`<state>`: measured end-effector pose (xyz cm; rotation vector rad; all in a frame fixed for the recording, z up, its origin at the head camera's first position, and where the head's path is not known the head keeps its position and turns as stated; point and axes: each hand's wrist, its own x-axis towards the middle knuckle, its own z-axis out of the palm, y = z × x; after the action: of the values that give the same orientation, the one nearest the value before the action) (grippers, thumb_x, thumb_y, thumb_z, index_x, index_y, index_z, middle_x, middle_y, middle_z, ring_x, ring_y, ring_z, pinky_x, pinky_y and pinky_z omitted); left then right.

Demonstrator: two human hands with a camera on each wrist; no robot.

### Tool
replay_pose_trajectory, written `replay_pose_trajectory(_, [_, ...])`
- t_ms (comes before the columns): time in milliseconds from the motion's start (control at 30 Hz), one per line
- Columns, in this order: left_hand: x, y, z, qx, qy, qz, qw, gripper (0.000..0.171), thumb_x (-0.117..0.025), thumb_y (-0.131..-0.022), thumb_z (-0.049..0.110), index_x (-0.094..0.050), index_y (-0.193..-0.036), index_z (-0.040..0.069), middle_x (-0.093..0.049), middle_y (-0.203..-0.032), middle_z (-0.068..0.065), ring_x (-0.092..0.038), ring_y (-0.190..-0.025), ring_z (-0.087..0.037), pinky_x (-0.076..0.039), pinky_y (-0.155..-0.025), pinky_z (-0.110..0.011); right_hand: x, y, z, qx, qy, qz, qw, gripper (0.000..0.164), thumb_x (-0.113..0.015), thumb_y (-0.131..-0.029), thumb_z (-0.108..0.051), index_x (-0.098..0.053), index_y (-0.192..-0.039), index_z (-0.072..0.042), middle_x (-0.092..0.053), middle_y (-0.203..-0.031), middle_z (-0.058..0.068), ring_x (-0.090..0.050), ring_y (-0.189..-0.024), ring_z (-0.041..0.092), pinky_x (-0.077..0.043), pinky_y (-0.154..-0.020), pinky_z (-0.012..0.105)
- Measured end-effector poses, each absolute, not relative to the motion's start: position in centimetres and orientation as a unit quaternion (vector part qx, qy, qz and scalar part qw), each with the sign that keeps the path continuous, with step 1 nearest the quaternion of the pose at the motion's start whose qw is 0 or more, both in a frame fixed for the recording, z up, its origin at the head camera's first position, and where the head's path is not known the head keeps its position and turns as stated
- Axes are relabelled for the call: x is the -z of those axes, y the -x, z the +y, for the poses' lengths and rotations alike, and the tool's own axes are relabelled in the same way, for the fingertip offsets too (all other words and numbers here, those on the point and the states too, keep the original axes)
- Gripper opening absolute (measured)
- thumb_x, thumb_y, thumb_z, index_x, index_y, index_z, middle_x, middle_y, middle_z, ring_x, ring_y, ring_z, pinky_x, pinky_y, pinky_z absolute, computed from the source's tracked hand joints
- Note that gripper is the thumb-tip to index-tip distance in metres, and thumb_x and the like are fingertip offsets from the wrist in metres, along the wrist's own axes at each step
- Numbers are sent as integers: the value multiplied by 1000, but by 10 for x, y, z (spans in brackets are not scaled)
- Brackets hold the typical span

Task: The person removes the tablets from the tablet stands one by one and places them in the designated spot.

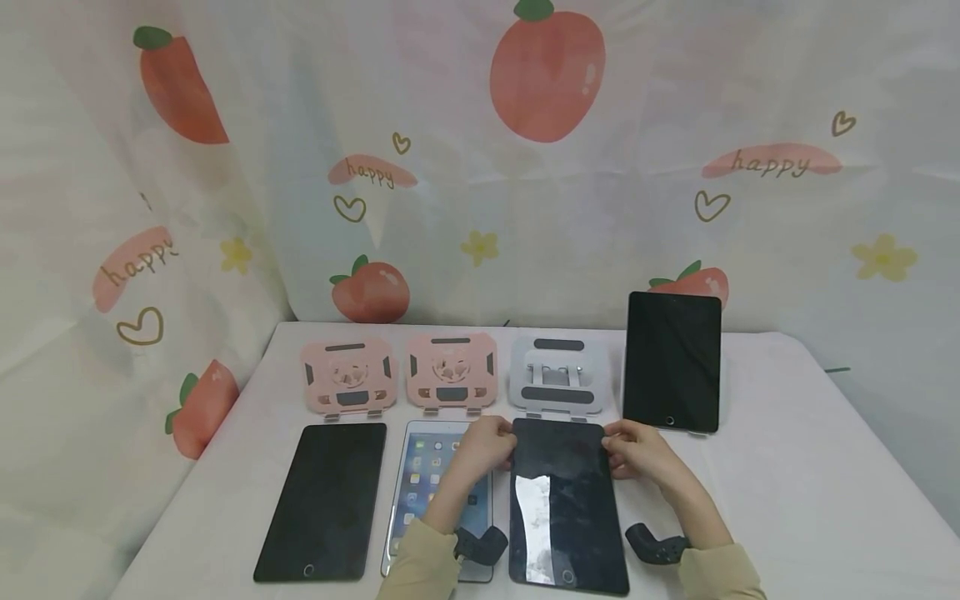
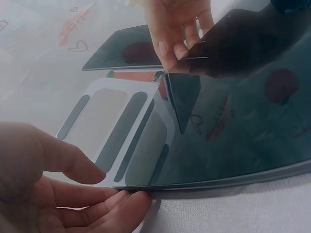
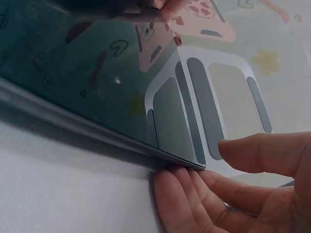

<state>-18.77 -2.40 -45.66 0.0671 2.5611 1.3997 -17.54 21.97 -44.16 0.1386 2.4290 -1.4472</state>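
Note:
A black-screened tablet (image 1: 570, 500) lies on the table in front of me, its screen reflecting things around it. At its upper left corner is my left hand (image 1: 487, 446). My right hand (image 1: 637, 450) holds the upper right corner. In the left wrist view, the fingertips (image 2: 136, 198) curl under the tablet's edge, with the thumb above and off the glass. The right wrist view shows fingers (image 3: 180, 187) tucked beneath the other corner, thumb likewise raised. Just behind the tablet is a white folding stand (image 1: 558, 375) with grey pads.
Two pink stands (image 1: 348, 379) (image 1: 452, 375) stand to the left of the white one. Another tablet (image 1: 671, 362) leans upright at the back right. A dark-screened tablet (image 1: 322, 500) and a tablet with a lit icon screen (image 1: 431, 467) lie on the left. A patterned cloth (image 1: 450, 200) hangs behind.

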Motion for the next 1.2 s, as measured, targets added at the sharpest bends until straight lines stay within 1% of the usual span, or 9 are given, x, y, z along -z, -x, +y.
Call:
replay_pose_trajectory(200, [458, 188, -24, -479, -23, 871, 106, 31, -56, -88, 10, -63, -113, -8, -69, -88, -16, -64, -56, -12, -54, -58, -26, 442, 176, 221, 501, -51, 849, 162, 39, -51, -94, -10, -46, -123, 15, -62, -93, 19, -61, -73, 15, -58, -65, 31])
replay_pose_trajectory(533, [459, 189, -28, -485, -21, 868, 105, 30, -55, -88, 11, -65, -112, -4, -67, -72, -8, -60, -51, -10, -49, -53, -22, 444, 179, 225, 510, -54, 842, 167, 41, -51, -96, -13, -46, -126, 14, -62, -86, 12, -61, -70, 13, -58, -62, 28])
replay_pose_trajectory(667, [459, 190, -27, -480, -31, 871, 105, 30, -54, -89, 11, -65, -114, -3, -66, -73, -7, -59, -53, -10, -46, -53, -22, 444, 179, 227, 509, -48, 842, 172, 41, -51, -97, -14, -46, -127, 14, -63, -88, 13, -61, -71, 13, -58, -63, 29])
replay_pose_trajectory(800, [458, 190, -25, -470, -53, 875, 103, 30, -54, -89, 12, -66, -114, 0, -66, -82, -8, -56, -60, -11, -43, -53, -22, 443, 179, 230, 509, -46, 840, 180, 42, -50, -98, -16, -46, -127, 12, -64, -91, 15, -61, -72, 13, -58, -65, 29])
replay_pose_trajectory(933, [457, 188, -21, -460, -74, 879, 99, 30, -54, -88, 12, -67, -113, 2, -68, -90, -10, -55, -64, -11, -43, -53, -22, 442, 178, 231, 504, -46, 843, 181, 42, -49, -98, -18, -46, -128, 12, -66, -94, 17, -62, -74, 13, -59, -67, 29])
replay_pose_trajectory(1033, [456, 187, -18, -458, -86, 880, 95, 28, -54, -88, 12, -68, -111, 2, -68, -88, -10, -55, -61, -10, -43, -53, -22, 441, 178, 232, 493, -46, 852, 172, 42, -49, -99, -19, -47, -128, 11, -66, -96, 19, -63, -75, 14, -58, -68, 29])
replay_pose_trajectory(1200, [455, 186, -13, -463, -96, 876, 89, 27, -55, -89, 12, -68, -110, 2, -66, -80, -6, -53, -56, -8, -42, -51, -21, 440, 180, 236, 485, -42, 860, 152, 43, -50, -99, -21, -48, -128, 11, -67, -99, 22, -65, -77, 15, -58, -69, 29])
